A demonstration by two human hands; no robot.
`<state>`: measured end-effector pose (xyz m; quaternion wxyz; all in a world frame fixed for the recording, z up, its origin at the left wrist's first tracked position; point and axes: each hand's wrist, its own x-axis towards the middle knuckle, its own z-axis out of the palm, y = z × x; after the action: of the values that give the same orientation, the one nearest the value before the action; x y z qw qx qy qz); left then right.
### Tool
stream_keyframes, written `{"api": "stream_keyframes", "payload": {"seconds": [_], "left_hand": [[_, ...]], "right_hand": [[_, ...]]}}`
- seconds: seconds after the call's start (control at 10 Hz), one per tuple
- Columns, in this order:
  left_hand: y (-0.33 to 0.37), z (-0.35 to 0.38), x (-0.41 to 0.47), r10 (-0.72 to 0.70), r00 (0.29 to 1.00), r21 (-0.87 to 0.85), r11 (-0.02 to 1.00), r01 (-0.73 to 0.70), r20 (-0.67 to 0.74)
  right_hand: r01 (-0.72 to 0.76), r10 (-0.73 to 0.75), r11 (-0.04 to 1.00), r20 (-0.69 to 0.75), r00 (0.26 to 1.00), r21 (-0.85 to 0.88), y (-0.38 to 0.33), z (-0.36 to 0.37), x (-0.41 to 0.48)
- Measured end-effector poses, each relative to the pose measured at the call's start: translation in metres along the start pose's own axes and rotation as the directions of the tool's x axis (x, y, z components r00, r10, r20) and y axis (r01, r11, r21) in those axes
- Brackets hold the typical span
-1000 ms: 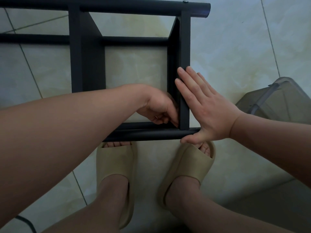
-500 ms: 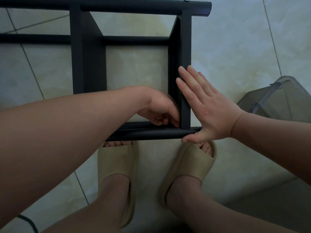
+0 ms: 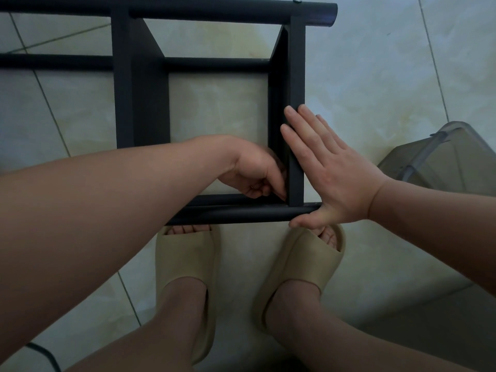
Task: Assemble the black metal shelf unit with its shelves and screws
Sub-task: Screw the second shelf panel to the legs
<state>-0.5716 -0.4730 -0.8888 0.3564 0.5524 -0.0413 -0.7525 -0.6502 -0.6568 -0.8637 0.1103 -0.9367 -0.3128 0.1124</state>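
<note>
The black metal shelf unit point(image 3: 142, 103) lies on its side on the tiled floor, just beyond my feet. Its rightmost shelf panel point(image 3: 295, 76) runs between the far tube point(image 3: 214, 12) and the near tube point(image 3: 241, 212). A screw head point(image 3: 297, 0) shows on the far tube above that panel. My left hand point(image 3: 255, 170) reaches inside the frame, fingers curled and pinched at the inner corner where panel meets near tube; what they pinch is hidden. My right hand point(image 3: 330, 173) presses flat against the panel's outer face, thumb under the end of the near tube.
A grey translucent plastic bin point(image 3: 442, 157) stands on the floor at the right, close to my right forearm. My feet in beige slippers point(image 3: 188, 253) sit right behind the near tube. A dark cable point(image 3: 45, 355) crosses the bottom left corner.
</note>
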Motion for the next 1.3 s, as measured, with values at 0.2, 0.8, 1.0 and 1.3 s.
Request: {"api": "stream_keyframes", "payload": {"seconds": [0.2,0.8,1.0,1.3], "left_hand": [[-0.0013,-0.0017,0.0008,-0.049,0.998,-0.041,0.998,0.05,0.031],[0.0009,0.0004,0.0015,-0.022,1.0,-0.008,1.0,0.022,0.018],[0.0013,0.0001,0.0002,-0.011,1.0,-0.026,1.0,0.012,0.012],[0.0027,0.0013,0.0006,-0.067,0.997,0.052,0.996,0.066,0.033]], "right_hand": [[-0.001,0.001,1.0,0.0,1.0,0.006,-0.0003,0.0002,0.0001],[-0.004,0.004,1.0,0.007,1.0,0.003,-0.0005,0.0009,-0.0001],[-0.003,0.003,1.0,0.005,1.0,0.003,0.0,0.0004,-0.0001],[-0.001,0.001,1.0,0.009,1.0,0.003,-0.0001,0.0004,-0.0001]]}}
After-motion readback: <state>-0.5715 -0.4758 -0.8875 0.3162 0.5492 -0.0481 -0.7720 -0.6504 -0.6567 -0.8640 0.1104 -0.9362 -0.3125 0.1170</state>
